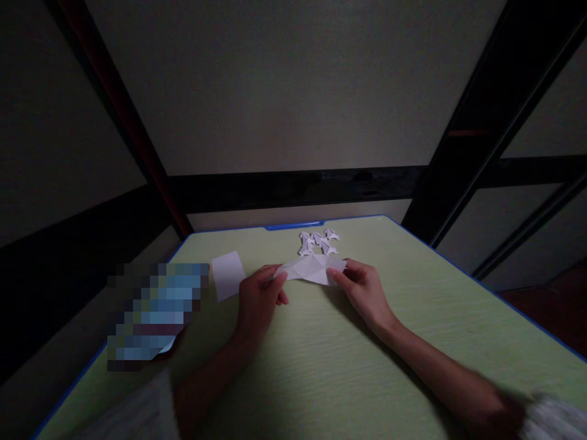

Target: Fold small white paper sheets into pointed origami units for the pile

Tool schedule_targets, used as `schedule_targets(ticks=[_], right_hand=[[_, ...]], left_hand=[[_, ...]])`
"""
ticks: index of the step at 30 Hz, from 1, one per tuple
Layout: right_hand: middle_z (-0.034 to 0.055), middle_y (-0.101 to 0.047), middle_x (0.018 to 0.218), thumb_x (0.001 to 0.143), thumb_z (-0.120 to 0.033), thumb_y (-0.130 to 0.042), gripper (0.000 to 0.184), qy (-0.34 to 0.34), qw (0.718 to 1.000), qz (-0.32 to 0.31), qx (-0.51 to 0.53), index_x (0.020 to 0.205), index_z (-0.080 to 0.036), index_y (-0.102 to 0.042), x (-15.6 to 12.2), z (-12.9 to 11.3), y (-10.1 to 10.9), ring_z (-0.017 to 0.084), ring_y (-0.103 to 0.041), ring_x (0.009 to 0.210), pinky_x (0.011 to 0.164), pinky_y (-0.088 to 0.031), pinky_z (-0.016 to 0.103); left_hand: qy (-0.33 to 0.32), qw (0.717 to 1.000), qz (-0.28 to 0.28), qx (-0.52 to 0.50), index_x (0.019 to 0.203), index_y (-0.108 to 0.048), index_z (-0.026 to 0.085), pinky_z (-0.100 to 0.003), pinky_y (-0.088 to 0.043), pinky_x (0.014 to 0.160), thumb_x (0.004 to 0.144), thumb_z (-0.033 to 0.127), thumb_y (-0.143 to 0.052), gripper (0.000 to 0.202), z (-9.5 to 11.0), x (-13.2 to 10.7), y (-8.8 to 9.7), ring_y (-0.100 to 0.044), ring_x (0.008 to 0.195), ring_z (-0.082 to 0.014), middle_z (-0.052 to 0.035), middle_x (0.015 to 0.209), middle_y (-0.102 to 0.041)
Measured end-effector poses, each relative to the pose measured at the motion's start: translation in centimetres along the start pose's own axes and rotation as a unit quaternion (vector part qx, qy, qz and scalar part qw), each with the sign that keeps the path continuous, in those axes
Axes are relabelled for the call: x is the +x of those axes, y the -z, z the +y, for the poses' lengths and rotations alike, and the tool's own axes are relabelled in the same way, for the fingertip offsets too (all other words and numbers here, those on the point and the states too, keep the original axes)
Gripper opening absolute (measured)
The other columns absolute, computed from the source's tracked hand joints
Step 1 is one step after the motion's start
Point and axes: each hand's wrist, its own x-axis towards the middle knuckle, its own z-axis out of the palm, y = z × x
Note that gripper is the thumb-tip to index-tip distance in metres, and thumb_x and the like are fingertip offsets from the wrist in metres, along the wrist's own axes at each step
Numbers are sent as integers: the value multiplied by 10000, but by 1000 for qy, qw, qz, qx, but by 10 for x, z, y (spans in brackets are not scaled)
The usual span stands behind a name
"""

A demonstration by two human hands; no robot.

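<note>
A creased sheet of white paper is stretched between my two hands, a little above the table. My left hand pinches its left end between thumb and fingers. At the other end, my right hand grips the paper with the thumb on top. Fold lines cross the middle of the sheet. Just beyond it lie several small folded paper figures, grouped close together. Flat on the table, left of my left hand, is a plain white sheet of paper.
The pale green table has a blue edge, with a blue strip at the far side. On the left lies a device with a blurred-out screen. A grey panelled wall stands behind the table.
</note>
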Motion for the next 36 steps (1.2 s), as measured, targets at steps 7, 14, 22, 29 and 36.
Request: schedule_targets(ticks=[7,14,22,29,36], right_hand=[[4,-562,829,595,-194,-623,295,-77,971,38,224,880,-199,-544,-1,-11,-8,89,-497,623,576,-411,234],[21,-597,748,735,-304,-494,167,-178,904,-54,385,863,-198,-515,-6,-18,-16,109,-570,602,575,-468,251],[14,-600,713,672,-426,-550,339,-145,920,-93,353,935,-218,-496,-10,-20,-13,103,-549,578,494,-416,203],[-18,-570,669,590,-293,-633,375,-157,923,7,350,932,-209,-502,-5,-20,-7,89,-502,539,458,-366,195],[-35,-583,560,440,-114,-704,402,-174,944,-21,281,794,-158,-520,-5,-18,-9,73,-485,459,465,-351,201]], left_hand=[[-88,995,-31,-20,650,-675,204,-192,-454,509,600,29,-468,276,-1,-2,0,-573,708,-123,-20,986,-611],[-162,984,-26,63,689,-682,232,-218,-457,586,622,-2,-432,350,1,-9,0,-564,746,-125,-15,1051,-583],[-173,981,-54,72,693,-682,234,-180,-425,480,650,16,-425,340,2,-11,0,-533,636,-96,-25,973,-578],[-143,987,-72,16,598,-676,210,-156,-399,424,612,16,-420,322,1,-10,-3,-526,598,-88,-23,858,-579],[39,988,-42,-141,628,-637,152,-157,-380,391,625,142,-490,147,-2,-2,-3,-484,489,-77,9,613,-580]])
